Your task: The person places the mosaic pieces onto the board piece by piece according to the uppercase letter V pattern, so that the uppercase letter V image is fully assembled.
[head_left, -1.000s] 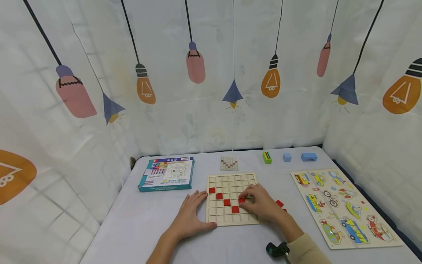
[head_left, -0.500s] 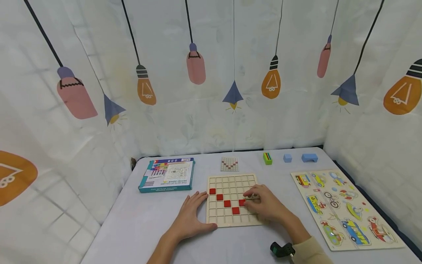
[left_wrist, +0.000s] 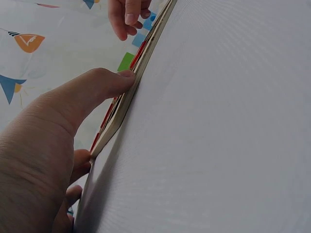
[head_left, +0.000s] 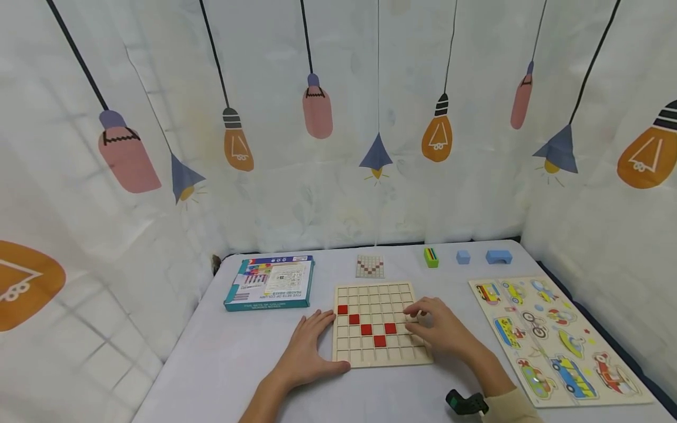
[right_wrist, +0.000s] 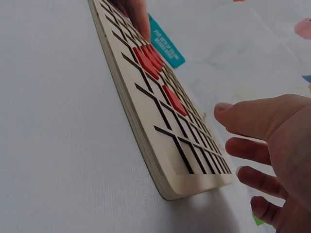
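Observation:
A wooden grid board [head_left: 391, 355] lies on the white tabletop, with several red square tiles [head_left: 379, 341] set in its cells. They form a slanting line down from the left, and one tile [head_left: 390, 328] sits up and right of the lowest. My left hand [head_left: 307, 349] steadies the board's near left corner, its thumb [left_wrist: 109, 83] on the near edge and its fingers along the left side. Over the board's right side hovers my right hand [head_left: 441, 329]; in the right wrist view its thumb [right_wrist: 252, 115] and bent fingers stand apart with nothing between them.
Behind the board lies a small pattern card [head_left: 370, 267]. A teal-edged box [head_left: 270, 283] is at the back left, and a picture puzzle board [head_left: 560, 341] at the right. A green block [head_left: 431, 257], a blue cube [head_left: 463, 257] and a blue arch block [head_left: 499, 257] line the back.
My right hand has let go of the red tile in the grid and drawn back rightward. My left hand stays at the board. Loose red tiles right of the board are now out of sight.

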The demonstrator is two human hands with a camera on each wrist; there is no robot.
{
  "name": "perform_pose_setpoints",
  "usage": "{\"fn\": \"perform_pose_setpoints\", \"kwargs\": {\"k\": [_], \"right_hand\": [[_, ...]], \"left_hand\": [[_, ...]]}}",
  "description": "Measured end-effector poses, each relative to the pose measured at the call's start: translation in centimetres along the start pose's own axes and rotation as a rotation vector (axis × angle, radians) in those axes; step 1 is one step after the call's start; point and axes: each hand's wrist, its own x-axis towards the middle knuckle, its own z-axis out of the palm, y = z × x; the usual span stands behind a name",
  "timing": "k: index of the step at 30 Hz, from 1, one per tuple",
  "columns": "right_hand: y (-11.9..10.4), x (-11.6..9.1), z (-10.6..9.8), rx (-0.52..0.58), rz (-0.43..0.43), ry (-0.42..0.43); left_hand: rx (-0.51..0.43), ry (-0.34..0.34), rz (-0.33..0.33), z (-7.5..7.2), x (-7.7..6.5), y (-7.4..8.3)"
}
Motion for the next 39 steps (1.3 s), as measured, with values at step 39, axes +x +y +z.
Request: {"fn": "perform_pose_setpoints", "kwargs": {"k": [39], "right_hand": [[4.8, -3.9, -4.1, -0.072, 0.074, 0.099]], "left_hand": [[0.011, 0.006, 0.012, 0.1, -0.1, 0.0]]}}
